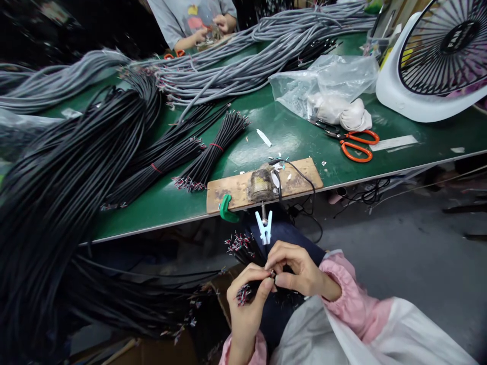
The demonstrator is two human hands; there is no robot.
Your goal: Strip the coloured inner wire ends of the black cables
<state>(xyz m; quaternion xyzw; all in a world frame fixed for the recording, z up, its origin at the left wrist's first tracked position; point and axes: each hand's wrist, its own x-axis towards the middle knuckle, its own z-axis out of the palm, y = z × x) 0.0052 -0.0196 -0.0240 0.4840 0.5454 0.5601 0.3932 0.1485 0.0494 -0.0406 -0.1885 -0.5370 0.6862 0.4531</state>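
Over my lap, my left hand point(248, 291) and my right hand point(299, 268) meet with thumbs and forefingers pinched together. Between the fingertips shows the small end of a black cable point(273, 274); most of it is covered by the fingers. A bundle of black cables point(243, 247) with red and white wire ends lies across my legs, partly behind both hands. Just above the hands, a light blue clothespin point(265, 228) hangs on the shaft of a small dusty motor point(261, 184). That motor sits on a wooden board point(304, 172) at the table edge.
A green clamp point(227, 209) grips the board. On the green table point(243, 144) lie tied black cable bundles point(224, 144), grey cables point(228, 71), orange-handled scissors point(357, 144), a plastic bag point(323, 76) and a white fan point(395, 96). Across the table a person point(194, 20) works with both hands.
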